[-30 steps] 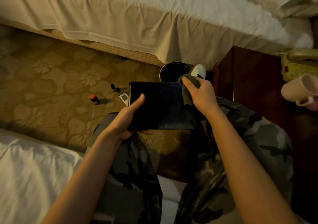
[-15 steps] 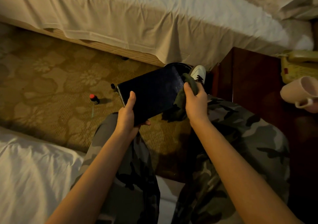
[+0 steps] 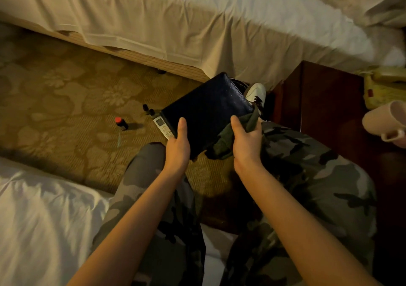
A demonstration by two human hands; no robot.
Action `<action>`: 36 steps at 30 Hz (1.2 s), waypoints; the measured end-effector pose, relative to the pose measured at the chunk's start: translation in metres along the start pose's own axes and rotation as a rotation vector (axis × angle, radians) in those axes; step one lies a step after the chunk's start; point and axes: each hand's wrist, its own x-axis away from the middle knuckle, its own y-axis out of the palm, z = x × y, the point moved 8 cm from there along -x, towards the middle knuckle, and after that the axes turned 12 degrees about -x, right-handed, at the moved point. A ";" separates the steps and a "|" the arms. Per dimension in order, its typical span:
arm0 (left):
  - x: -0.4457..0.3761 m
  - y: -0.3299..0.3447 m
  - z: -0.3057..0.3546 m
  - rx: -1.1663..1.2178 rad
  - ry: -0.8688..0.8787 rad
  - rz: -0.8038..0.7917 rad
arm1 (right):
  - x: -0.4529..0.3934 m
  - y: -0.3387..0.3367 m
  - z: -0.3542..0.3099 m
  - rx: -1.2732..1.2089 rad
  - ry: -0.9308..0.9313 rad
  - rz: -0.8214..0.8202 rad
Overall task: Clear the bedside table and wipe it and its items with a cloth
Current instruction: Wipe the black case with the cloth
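The dark wooden bedside table [image 3: 325, 101] stands right of the knees. Above the carpet, a tilted black folder [image 3: 206, 112] is gripped at its near edge by the left hand [image 3: 178, 147]. The right hand [image 3: 246, 141] clutches a dark green cloth [image 3: 228, 136] against the folder's right edge.

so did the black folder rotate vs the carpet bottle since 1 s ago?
Yes. The black folder turned counterclockwise, its far right corner swinging up toward the bed; the red-capped bottle stayed put.
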 end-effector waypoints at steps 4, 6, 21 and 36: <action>0.005 0.010 0.001 -0.098 -0.008 -0.056 | 0.021 0.010 0.021 0.380 -0.049 -0.118; 0.004 0.012 -0.004 -0.071 -0.041 -0.058 | 0.023 0.013 0.035 0.468 -0.001 -0.156; 0.017 0.004 0.008 -0.097 0.167 -0.300 | -0.046 -0.029 -0.040 0.630 -0.274 0.180; 0.024 0.015 -0.002 -0.196 0.179 -0.483 | 0.039 0.041 0.024 0.553 -0.237 -0.732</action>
